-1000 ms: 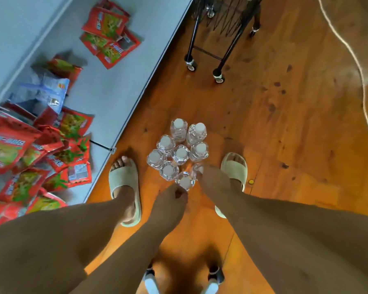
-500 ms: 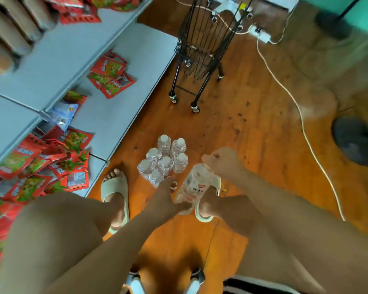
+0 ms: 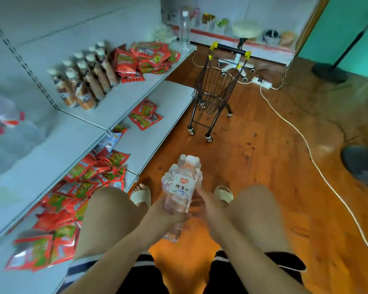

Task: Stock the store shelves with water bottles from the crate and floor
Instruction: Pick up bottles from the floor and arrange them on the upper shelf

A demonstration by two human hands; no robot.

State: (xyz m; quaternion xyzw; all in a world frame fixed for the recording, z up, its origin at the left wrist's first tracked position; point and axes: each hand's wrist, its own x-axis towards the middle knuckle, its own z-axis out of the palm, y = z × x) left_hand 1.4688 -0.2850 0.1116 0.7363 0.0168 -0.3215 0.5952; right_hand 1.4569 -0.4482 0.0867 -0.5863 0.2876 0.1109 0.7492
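The shelf unit (image 3: 123, 98), left of the wire cart (image 3: 212, 96), was judged to be where the load was bound. The lift would be best finished with the water bottle (image 3: 181, 187) brought to a bare stretch of shelf rather than set on the packets. That bottle was held on the near side of the cart, tilted with its cap pointing toward the cart, just above the floor bottles (image 3: 173, 169) clustered there. The left hand (image 3: 168, 213) was wrapped round its base. Clear plastic showing beneath that hand may have been a second bottle, but this could not be told. The right hand (image 3: 203, 203) lay against the bottle's right side, blurred, and it could not be told whether it gripped or merely steadied. A firm hold would be advised before any turn toward the shelves, since such thin walls were judged likely to flex and slip. As for containers, the shelf left of the cart and above its basket carried brown drink bottles (image 3: 83, 81) and red snack packets (image 3: 145, 58). More packets (image 3: 145, 115) lay on the bottom shelf, at the level of the cart's wheels. Nothing could be made out in the cart's basket, and no crate was in view.
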